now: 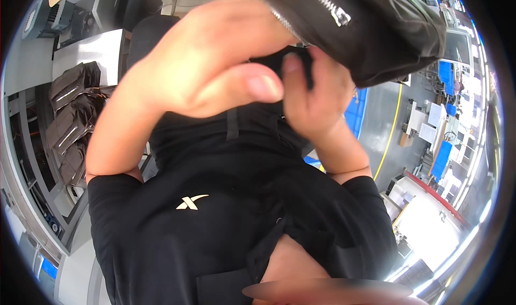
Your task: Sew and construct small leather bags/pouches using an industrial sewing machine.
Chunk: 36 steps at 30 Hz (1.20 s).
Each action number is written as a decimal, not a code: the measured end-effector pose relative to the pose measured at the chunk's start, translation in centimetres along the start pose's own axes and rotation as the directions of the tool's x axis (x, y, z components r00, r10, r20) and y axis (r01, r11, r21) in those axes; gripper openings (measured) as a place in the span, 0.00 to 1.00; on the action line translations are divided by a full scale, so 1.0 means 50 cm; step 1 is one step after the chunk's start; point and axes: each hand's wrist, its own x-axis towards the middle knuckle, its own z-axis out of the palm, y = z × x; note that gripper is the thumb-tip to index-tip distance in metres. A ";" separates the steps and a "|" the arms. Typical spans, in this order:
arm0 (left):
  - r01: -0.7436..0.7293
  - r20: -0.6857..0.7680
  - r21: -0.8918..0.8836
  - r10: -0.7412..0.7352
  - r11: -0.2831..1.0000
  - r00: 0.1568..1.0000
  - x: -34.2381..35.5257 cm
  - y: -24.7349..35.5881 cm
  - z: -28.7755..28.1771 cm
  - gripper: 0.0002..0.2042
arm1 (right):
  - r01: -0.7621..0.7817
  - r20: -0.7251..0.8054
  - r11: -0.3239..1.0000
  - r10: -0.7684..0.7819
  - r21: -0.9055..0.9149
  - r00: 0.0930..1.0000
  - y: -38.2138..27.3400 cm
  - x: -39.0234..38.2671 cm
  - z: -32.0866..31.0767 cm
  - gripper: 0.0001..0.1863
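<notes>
A dark, black-brown bag with silver zippers is held up close at the top right, its upper part cut off by the frame. My left hand reaches across to the bag's zipped edge. Its fingertips are hidden at that edge, and the thumb sticks out free below. Under the bag's lower side is my right hand, thumb and a finger bent upward and slightly blurred. The bag covers part of that hand. Both hands appear to support the bag, though their exact hold is partly hidden.
Several dark bags with silver zippers lie piled at the left, beside a white panel and grey metal framing. To the right run a grey floor with a yellow line, blue bins and cluttered workbenches under bright lights.
</notes>
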 end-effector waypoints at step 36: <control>-0.144 0.090 0.973 0.275 0.182 0.957 -0.037 -0.061 0.020 0.13 | 0.118 0.018 0.971 -0.117 -0.210 0.993 0.121 0.010 -0.009 0.22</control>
